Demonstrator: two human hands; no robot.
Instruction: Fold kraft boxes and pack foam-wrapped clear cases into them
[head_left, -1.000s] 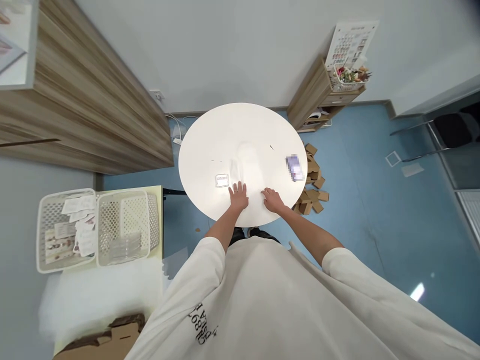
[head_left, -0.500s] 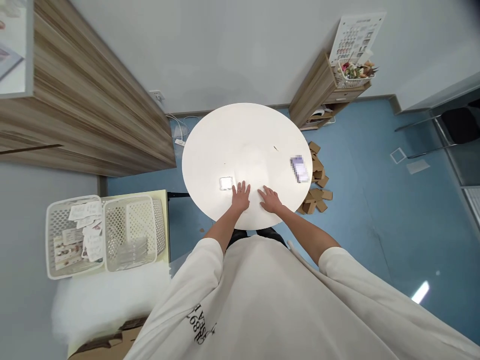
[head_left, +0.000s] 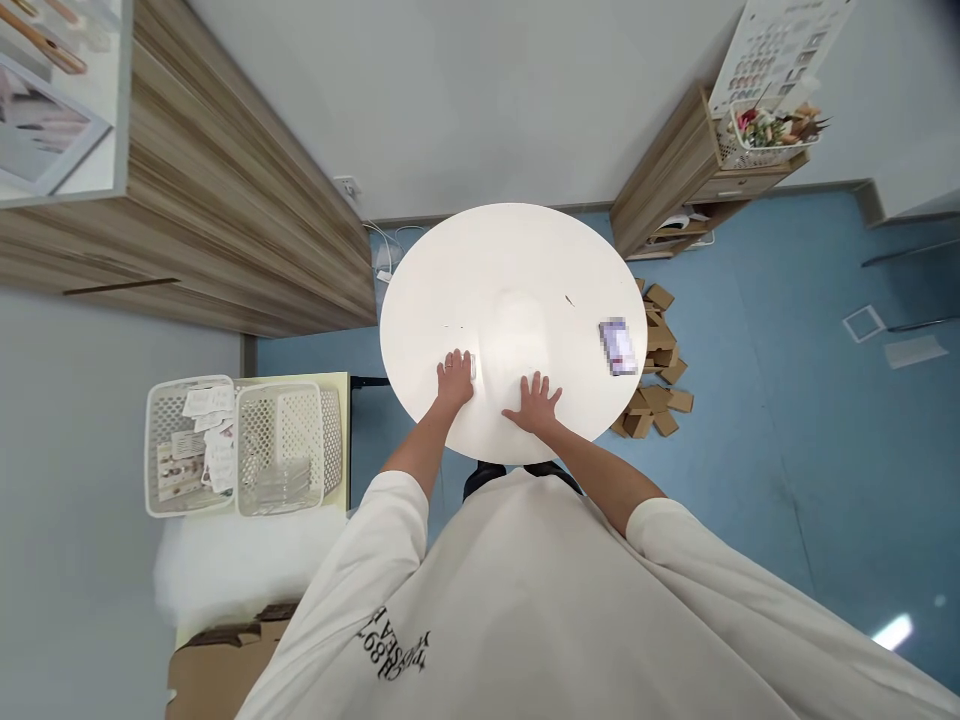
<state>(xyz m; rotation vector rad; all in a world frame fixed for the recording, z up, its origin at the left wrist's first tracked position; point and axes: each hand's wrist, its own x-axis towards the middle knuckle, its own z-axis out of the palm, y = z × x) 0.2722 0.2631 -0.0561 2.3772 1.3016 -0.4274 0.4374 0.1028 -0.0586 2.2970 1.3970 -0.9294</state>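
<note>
My left hand (head_left: 454, 380) lies palm down over a small, flat square piece with a clear edge (head_left: 473, 366), which it mostly covers. Its fingers are stretched forward, and I cannot tell whether they grip the piece. To its right, my right hand (head_left: 538, 404) rests on the white round table (head_left: 510, 250), fingers spread wide and thumb pointing left. A faint pale film or shine lies around its fingertips, too bright to make out. Farther right on the tabletop is a blurred purple-and-white item (head_left: 618, 347).
A tiny dark sliver (head_left: 569, 300) lies on the table. Cardboard pieces (head_left: 660, 345) are heaped on the floor to the right. At left, white plastic baskets (head_left: 279, 390) stand on a yellowish side table. A wooden cabinet (head_left: 285, 220) and a small shelf unit (head_left: 667, 190) flank the table.
My left hand has moved left onto the small square piece, which was uncovered beside it before. My right hand has spread its fingers more. The camera view has shifted a little.
</note>
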